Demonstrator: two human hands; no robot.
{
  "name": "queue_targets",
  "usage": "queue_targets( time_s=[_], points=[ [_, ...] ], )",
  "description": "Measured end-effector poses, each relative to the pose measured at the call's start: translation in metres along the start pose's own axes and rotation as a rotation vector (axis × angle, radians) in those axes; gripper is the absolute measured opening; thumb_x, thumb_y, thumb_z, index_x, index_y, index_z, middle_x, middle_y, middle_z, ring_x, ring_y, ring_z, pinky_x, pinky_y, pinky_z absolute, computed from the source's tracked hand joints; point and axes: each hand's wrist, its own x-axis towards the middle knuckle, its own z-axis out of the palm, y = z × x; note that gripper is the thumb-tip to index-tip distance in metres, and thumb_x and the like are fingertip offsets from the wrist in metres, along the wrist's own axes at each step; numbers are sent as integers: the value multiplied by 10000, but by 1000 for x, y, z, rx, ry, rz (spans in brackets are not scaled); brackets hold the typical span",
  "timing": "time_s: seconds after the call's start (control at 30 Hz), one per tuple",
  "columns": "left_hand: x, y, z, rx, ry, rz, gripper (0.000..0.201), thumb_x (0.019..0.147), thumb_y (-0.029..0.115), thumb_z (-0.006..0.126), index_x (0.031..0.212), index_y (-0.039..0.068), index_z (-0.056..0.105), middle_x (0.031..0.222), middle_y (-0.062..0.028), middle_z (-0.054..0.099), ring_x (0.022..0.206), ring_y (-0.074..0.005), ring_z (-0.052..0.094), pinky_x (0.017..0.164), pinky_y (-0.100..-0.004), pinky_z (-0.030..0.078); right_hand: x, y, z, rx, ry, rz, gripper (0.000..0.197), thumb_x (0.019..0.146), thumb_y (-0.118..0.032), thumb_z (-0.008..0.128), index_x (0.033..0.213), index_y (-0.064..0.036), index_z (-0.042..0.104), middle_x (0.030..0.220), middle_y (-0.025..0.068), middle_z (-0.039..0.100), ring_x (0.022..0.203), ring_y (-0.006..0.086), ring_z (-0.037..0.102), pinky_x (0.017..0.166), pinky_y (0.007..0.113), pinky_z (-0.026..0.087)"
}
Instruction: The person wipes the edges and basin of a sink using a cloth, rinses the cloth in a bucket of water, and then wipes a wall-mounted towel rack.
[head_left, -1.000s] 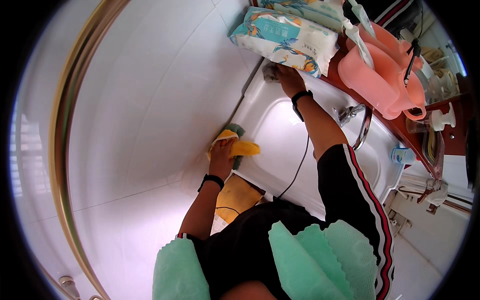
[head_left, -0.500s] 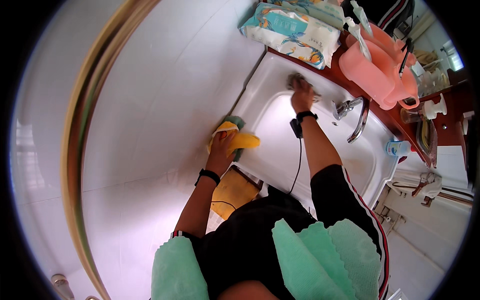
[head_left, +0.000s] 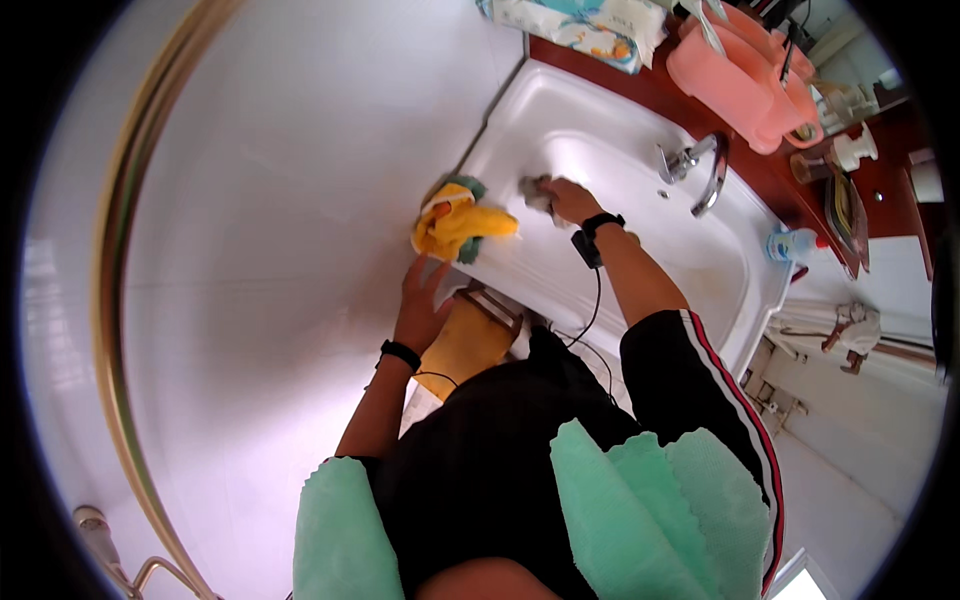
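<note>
A grey, crumpled rag (head_left: 537, 192) is gripped in my right hand (head_left: 574, 203), against the inner left part of the white washbasin (head_left: 490, 262). My left hand (head_left: 422, 305) is off the basin's near left corner, its fingers apart. Its fingertips are at the lower edge of a bunched yellow cloth (head_left: 458, 226); whether they touch it I cannot tell. That cloth lies on the corner of the basin, over a green cloth or pad (head_left: 470, 250) that shows at its edges.
Beyond the basin a chrome tap (head_left: 700, 168) rises beside a red-brown shelf with a pink caddy (head_left: 735, 80) and a wipes pack (head_left: 585, 30). A bottle (head_left: 792, 244) stands at the right rim. Below the left corner is a yellow-topped stool (head_left: 465, 340).
My right hand has brought the rag from the far rim down toward the left of the basin. My left hand has let go of the yellow cloth and drawn back.
</note>
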Motion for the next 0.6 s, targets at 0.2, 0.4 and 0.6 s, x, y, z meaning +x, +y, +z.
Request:
queue_targets(
  time_s=[0.2,0.4,0.6],
  points=[
    [-108,-51,33,-222,34,-130,521,803,60,658,1303,118,522,1418,-179,369,1319,-360,362,1075,-433,352,-181,67,34,180,-208,137,434,852,-119,457,1270,-68,562,1090,250,611,988,381,584,903,427,450],
    [-226,-110,99,-456,-50,-414,399,848,38,612,1242,93,573,1291,-135,524,1139,-270,565,883,-347,516,-362,154,-28,-427,-120,450,318,873,-202,514,1153,-107,632,1044,172,645,1003,350,599,874,447,499],
    [-249,-117,118,-475,-224,-486,298,894,68,580,1189,83,610,1106,-113,662,985,-218,659,818,-311,536,-323,112,44,-511,185,469,330,873,-218,509,1186,-134,566,1038,116,623,951,299,605,770,451,520]
  ],
)
